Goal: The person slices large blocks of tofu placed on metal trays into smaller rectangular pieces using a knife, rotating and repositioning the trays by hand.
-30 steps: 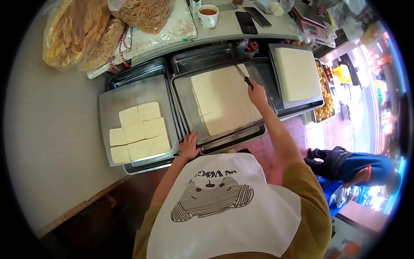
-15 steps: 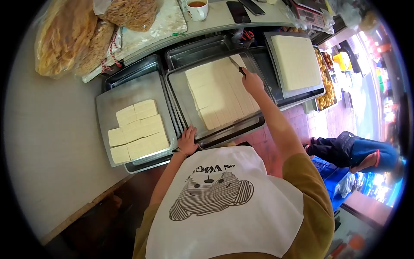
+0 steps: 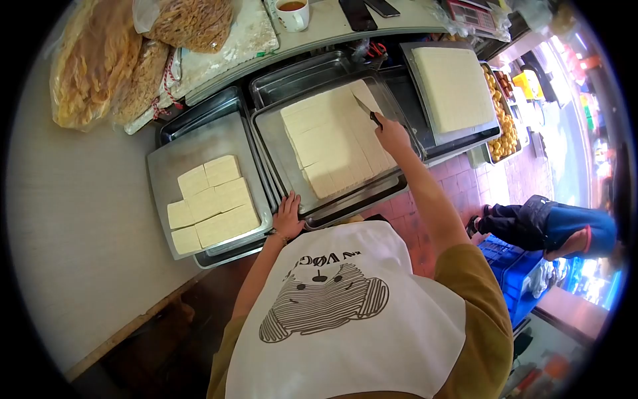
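Observation:
My right hand [image 3: 393,137] is closed round the dark handle of a knife [image 3: 365,106]. The blade lies over the right part of a big pale slab of tofu [image 3: 329,139], which is scored with several straight cuts. This slab rests on a metal tray [image 3: 268,143] in the middle. My left hand [image 3: 288,214] lies with its fingers stretched out at the near left corner of that tray, holding nothing. To its left, cut tofu blocks [image 3: 216,203] sit on another metal sheet [image 3: 163,163].
An uncut-looking tofu slab [image 3: 452,86] stands on a tray at the right, beside a tray of round golden pieces [image 3: 506,136]. Bags of yellowish food [image 3: 96,63], a cup [image 3: 292,13] and a phone [image 3: 357,14] occupy the back counter. Another person [image 3: 565,226] is at the right.
My right hand and the knife have moved slightly toward me along the slab. A cut line now shows behind the blade. My left hand stays in place; the view has shifted a little.

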Motion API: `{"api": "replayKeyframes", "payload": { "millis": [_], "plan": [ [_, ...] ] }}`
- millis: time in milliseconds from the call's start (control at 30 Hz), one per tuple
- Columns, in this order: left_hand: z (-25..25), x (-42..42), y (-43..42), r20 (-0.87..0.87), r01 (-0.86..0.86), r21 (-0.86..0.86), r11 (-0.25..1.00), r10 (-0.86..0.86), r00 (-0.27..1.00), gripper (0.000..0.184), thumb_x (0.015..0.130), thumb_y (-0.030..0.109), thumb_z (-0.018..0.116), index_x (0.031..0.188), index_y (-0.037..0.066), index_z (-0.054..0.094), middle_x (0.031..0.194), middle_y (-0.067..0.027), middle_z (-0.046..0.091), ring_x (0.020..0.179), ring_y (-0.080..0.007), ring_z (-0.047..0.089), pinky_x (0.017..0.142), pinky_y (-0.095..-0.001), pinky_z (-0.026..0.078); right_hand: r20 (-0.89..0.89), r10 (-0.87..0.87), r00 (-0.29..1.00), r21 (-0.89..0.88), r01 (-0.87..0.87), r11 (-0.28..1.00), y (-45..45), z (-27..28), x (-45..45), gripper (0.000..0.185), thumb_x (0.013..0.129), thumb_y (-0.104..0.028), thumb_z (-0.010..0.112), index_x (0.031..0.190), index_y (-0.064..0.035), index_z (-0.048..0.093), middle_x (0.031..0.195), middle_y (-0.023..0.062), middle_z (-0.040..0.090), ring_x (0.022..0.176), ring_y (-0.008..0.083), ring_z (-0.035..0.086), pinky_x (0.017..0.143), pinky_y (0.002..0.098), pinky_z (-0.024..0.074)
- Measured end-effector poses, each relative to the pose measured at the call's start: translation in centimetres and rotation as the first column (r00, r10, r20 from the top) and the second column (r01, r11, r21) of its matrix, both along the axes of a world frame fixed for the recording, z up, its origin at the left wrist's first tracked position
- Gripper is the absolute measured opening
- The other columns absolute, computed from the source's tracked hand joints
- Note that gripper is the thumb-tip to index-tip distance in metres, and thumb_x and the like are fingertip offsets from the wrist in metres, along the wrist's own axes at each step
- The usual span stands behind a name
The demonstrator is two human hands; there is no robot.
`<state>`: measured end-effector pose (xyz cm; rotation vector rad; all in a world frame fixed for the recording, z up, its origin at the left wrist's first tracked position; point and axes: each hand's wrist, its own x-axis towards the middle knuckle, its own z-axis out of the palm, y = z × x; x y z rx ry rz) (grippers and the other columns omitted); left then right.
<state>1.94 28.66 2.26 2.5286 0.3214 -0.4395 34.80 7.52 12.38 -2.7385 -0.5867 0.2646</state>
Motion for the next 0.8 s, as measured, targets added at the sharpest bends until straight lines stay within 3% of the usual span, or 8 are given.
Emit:
{"api": "replayKeyframes", "payload": {
  "millis": [400,600,800],
  "plan": [
    [-0.2,0.0,0.1,-0.027,0.017,0.002,1.0,-0.017,0.999,0.085,0.073,0.028,0.069,0.143,0.014,0.022,0.153,-0.0084,0.011,0.138,-0.0353,0.016,0.103,-0.0541,0.032,-0.027,-0.01,1.0,-0.036,0.009,0.999,-4.1,1.4,-3.7,0.044,0.083,-0.017,0.048,0.127,-0.0222,0.051,0.076,0.0207,0.063,0.072,0.0386,0.062,0.065,0.0497,0.0494],
    [0.1,0.1,0.1,-0.03,0.037,0.031,0.999,-0.036,0.999,0.088,0.07,0.025,0.073,0.141,0.01,0.024,0.15,-0.0136,0.015,0.135,-0.0395,0.02,0.107,-0.0481,0.03,-0.017,-0.005,1.0,-0.058,0.004,0.998,-6.1,1.4,-5.2,0.043,0.084,-0.018,0.047,0.127,-0.0228,0.05,0.075,0.0205,0.063,0.073,0.0386,0.062,0.066,0.05,0.049],
    [-0.2,0.1,0.2,-0.011,0.031,0.01,0.999,-0.031,0.999,0.084,0.072,0.026,0.07,0.142,0.014,0.024,0.152,-0.0079,0.013,0.136,-0.0365,0.02,0.103,-0.0536,0.032,-0.05,-0.043,0.998,-0.077,0.039,0.996,-7.8,1.7,-7.0,0.044,0.085,-0.022,0.049,0.128,-0.0241,0.05,0.073,0.0217,0.062,0.069,0.0391,0.061,0.065,0.0501,0.0479]
  ]
}}
